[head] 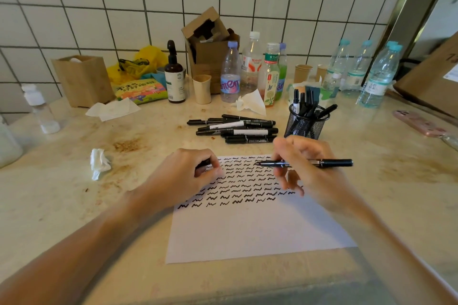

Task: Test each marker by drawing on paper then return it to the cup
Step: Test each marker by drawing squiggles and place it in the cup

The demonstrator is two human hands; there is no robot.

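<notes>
A white sheet of paper lies on the counter, its upper half filled with rows of black squiggles. My right hand pinches a black marker held level above the top rows, uncapped tip pointing left. My left hand rests on the paper's upper left corner, fingers curled round a small black cap. A black mesh cup with several markers in it stands just beyond my right hand. A pile of black markers lies to the cup's left.
Several water and drink bottles line the tiled wall, with paper cups, a brown pump bottle, cardboard boxes and a snack bag. Crumpled tissues lie at left. A pink phone sits at right.
</notes>
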